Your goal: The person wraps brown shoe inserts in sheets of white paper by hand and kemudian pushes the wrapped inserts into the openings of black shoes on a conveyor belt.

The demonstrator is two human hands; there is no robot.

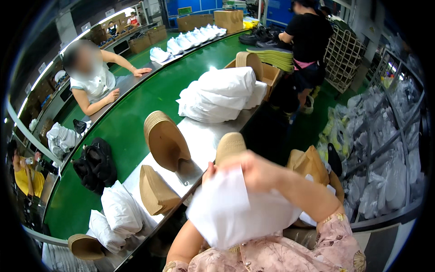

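Green belting (pixel 122 122) curves through the workshop, its nearer end running off toward the dark rim of the view. Along its near side runs a metal ledge (pixel 201 138). Just off the ledge's near edge, one white sheet (pixel 222 217), motion-blurred, hangs before the person's chest and covers most of the left hand (pixel 208 172); how far that hand is open, and on what, cannot be told. The right hand (pixel 260 174), also blurred, curls its fingers in at the sheet's top edge, apparently gripping it. One brown insert (pixel 230 145) stands behind the hands, its lower part hidden.

Toward the ledge's far end, a white bundle (pixel 222 95) partly hides a carton (pixel 272 81); whether the inserts (pixel 250 65) there sit inside it is unclear. Clear bags (pixel 392 186) fill a rack (pixel 387 220) at right, too tangled to count. Two nested insert stacks (pixel 165 145) stand mid-ledge, two white packets (pixel 122 208) lie toward its left end, and one more insert (pixel 86 247) rests at the near left corner. Two black shoes (pixel 97 163) sit on the belting.
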